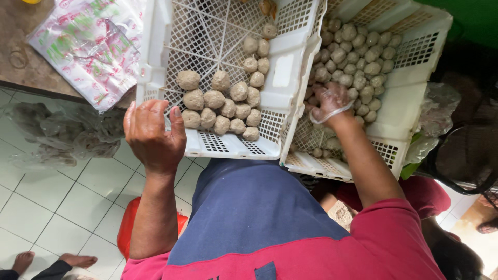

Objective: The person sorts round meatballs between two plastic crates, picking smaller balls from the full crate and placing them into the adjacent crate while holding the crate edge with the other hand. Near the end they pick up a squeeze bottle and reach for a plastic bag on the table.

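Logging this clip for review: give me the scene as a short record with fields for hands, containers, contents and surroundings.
Left hand: left hand bare, curled at the near rim of the left crate
Right hand: right hand in a thin clear glove, among the small balls
Containers: two white slotted crates, left crate and right crate
Contents: larger balls in the left crate
Surroundings: printed plastic bags, white tiled floor

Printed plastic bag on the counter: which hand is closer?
Left. The left hand sits just below and right of the plastic bag; the right hand is far off in the right crate.
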A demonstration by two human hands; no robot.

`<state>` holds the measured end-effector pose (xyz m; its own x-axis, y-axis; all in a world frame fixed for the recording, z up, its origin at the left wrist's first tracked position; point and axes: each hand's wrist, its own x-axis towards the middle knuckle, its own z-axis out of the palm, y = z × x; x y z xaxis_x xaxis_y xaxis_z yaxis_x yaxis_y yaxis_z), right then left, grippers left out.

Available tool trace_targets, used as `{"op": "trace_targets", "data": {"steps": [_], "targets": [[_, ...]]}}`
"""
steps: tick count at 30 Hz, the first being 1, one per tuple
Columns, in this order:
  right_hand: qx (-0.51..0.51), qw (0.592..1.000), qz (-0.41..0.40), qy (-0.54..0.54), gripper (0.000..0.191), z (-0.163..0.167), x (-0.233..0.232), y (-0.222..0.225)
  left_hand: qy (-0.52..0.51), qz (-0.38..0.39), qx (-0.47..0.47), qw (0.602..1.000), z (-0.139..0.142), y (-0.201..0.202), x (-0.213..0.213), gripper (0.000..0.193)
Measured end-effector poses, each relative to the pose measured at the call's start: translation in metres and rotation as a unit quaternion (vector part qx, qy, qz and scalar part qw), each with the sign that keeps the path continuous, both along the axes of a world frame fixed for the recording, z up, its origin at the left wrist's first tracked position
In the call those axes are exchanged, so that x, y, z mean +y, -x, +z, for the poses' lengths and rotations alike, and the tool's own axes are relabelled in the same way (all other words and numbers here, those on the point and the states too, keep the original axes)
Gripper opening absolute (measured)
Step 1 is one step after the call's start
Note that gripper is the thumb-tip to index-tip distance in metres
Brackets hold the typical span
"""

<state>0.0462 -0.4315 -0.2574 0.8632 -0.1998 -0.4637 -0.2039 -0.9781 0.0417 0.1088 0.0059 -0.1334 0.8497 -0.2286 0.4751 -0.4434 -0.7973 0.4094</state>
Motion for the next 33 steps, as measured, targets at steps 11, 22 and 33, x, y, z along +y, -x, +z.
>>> {"op": "trace_targets", "data": {"steps": [11, 22, 33], "targets": [[-0.025, 0.984, 0.156, -0.085, 0.032, -0.017, -0.045, 0.087, -0.015, 0.001, -0.017, 1.0, -0.008, 0.009, -0.012, 0.019], [-0.014, 0.974, -0.075, -0.212, 0.023, -0.005, -0.081, 0.104, -0.045, -0.01, -0.034, 0.998, -0.029, 0.022, -0.016, 0.021], [0.093, 0.989, 0.003, -0.112, 0.029, 0.017, -0.021, 0.064, -0.068, -0.012, -0.053, 0.996, -0.035, 0.028, -0.024, 0.019]]}}
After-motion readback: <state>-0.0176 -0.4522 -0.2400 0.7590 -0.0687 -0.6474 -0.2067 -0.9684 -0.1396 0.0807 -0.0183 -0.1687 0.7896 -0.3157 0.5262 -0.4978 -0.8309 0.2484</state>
